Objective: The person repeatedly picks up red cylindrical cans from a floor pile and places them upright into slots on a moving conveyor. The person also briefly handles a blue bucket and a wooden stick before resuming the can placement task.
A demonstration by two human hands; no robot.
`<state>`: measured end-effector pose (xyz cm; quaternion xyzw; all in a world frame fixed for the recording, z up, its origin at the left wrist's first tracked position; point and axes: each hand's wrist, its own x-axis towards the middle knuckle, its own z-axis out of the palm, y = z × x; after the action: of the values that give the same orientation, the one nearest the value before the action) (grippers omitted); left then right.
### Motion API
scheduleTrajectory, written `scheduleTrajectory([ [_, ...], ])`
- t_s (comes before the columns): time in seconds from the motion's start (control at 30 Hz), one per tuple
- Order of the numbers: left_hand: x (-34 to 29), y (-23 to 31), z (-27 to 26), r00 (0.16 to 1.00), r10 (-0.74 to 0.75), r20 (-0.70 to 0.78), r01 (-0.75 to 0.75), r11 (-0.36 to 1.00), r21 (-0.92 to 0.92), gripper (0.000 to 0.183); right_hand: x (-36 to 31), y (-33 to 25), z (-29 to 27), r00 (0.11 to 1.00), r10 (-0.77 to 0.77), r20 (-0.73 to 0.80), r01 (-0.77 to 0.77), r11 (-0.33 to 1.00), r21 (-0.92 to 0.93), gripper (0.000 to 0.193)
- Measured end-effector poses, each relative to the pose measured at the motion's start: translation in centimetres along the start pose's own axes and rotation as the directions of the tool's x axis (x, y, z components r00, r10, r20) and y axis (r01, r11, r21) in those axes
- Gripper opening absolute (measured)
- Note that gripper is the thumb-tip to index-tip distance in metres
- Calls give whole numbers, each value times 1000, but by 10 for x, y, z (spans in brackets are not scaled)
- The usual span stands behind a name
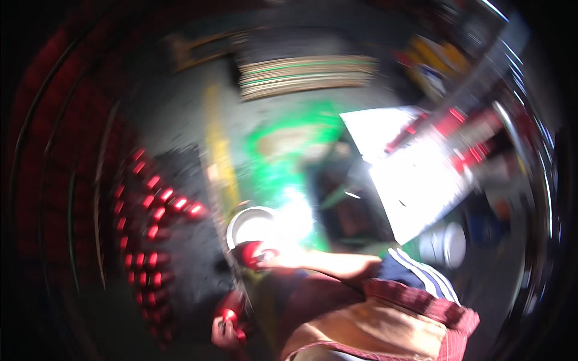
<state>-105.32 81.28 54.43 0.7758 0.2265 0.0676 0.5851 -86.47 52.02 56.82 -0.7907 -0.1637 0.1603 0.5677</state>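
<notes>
Frame badly blurred by motion; detail limited.

Largest first: grey floor [180, 108] with a yellow stripe [218, 150] running near to far, a green patch [289, 156] right of it. Far centre, a stack of flat boards [304, 75]. Right, a bright white sheet [409, 180], overexposed. Left, many small red cylinders [147, 240] laid in rows, reaching toward the near edge.

Centre near: a white bowl-like vessel [253, 222], rim blurred.

Right hand [280, 259], forearm coming across from the right, closed around a red piece [253, 254] just below the bowl. Left hand [226, 331], near edge, gripping another red piece [230, 310]; fingers wrapped, exact hold cannot be told.

Handling, judged: pieces look rigid, glossy, probably metal or hard plastic; small enough for one hand, likely light. The shiny skin may slip, so a wrap round the barrel suits better than a pinch at the end. Fragility cannot be told.
</notes>
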Motion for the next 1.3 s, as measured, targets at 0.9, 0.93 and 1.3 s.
scheduleTrajectory([
  [0.9, -254, 340, 509, 586, 268, 765, -149, 963, -224, 25, -545, 34, -511, 632, 275, -724, -163, 961, 223, 23],
  [0.93, -265, 355, 550, 586, 230, 777, -136, 973, -185, 24, -551, 43, -544, 635, 273, -723, -173, 962, 211, 22],
  [1.3, -337, 408, 887, 494, 93, 865, -443, 883, 158, 30, -529, 166, -807, 724, 499, -476, -324, 856, 404, 29],
])
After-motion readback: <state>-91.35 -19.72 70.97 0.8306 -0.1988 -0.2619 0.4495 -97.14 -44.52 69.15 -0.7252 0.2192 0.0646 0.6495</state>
